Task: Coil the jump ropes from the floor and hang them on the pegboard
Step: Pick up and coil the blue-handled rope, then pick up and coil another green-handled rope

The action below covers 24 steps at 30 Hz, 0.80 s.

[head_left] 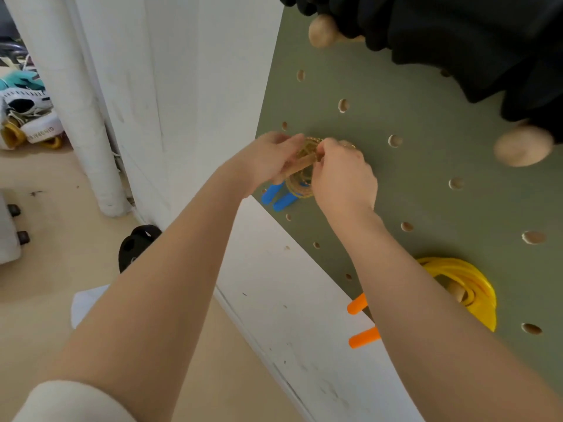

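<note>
Two hands meet at a wooden peg [300,166] on the sage-green pegboard [426,166], a smooth matte panel drilled with round holes that show pale wood at their rims. Left hand [268,159] and right hand [342,175] both have their fingers curled onto a coiled jump rope [304,178], pinching its upper loops at the peg. The rope is thin, translucent amber and wound in a small ring; its two blue plastic handles [278,196] hang below the coil against the board. How the loops sit on the peg cannot be made out, since fingers cover the contact point. Both forearms reach forward and up, bare, with a cream sleeve [70,400] pushed back on the left arm.

Lower right on the board, a glossy yellow rope [469,281] hangs coiled on another peg, partly covered by the right forearm; its orange handles [361,321] project over the white wall panel [292,300]. Two round-ended wooden pegs [323,30] stand out above, the nearer one blurred. Dark fabric [457,41] hangs at top right, cut off by the frame. Shoes [27,117] lie on the beige floor [45,269] at far left.
</note>
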Available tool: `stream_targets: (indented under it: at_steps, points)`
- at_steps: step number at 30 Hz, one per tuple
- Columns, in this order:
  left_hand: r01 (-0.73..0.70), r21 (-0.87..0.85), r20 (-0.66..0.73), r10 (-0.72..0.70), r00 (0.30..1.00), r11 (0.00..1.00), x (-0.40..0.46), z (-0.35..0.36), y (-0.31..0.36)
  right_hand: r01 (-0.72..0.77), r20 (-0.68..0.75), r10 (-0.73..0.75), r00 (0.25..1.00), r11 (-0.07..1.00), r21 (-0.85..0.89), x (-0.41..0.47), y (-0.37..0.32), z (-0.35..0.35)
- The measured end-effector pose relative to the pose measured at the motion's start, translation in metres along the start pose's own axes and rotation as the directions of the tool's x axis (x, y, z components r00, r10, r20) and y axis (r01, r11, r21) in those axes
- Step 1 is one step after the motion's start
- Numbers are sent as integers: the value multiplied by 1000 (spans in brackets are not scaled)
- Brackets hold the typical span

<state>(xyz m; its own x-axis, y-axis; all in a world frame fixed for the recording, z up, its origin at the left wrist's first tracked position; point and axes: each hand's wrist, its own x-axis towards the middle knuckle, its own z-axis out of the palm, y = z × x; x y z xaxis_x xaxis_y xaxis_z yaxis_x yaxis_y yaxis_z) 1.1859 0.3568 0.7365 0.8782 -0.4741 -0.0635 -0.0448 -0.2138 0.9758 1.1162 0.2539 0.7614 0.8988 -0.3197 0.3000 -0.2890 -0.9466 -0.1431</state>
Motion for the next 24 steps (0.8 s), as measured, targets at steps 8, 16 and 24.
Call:
stream_targets:
  at_steps: [8,16,24]
  points:
    - [110,747,-181,42,982,655,-26,13,7,-9,74,-7,997,975,221,-22,3,1]
    - [63,679,-175,78,982,732,-70,15,3,-22,112,-16,994,944,330,-45,14,-13]
    - [-90,688,-150,262,953,720,-152,46,27,139,97,-212,972,859,492,-91,38,-56]
